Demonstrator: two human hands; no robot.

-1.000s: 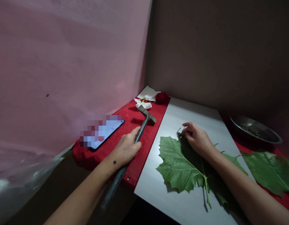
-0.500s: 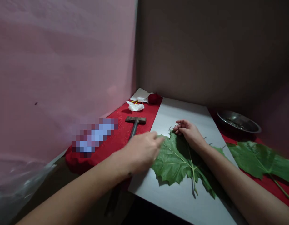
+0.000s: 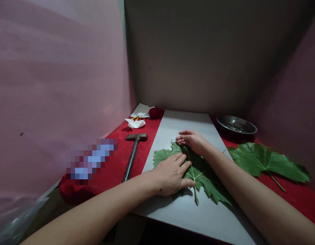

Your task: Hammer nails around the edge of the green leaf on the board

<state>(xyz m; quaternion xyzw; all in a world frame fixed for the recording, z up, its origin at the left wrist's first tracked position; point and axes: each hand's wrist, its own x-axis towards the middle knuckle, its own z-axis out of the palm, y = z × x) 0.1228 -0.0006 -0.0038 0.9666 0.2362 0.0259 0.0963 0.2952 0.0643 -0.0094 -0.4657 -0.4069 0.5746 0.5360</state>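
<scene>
Head view: left hand (image 3: 172,173) on leaf (image 3: 203,175), between side edges of board (image 3: 186,124).

A crumpled white tissue (image 3: 137,124) and a round red object (image 3: 154,113) are seen on the red cloth (image 3: 115,153); a pixelated object (image 3: 92,160) is laid nearer; the left side is bounded by a pink wall (image 3: 57,75).

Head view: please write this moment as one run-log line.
left hand: flat on leaf | right hand: by leaf's far tip, near nails | hammer: on red cloth, not held | metal bowl: right of white board
</scene>
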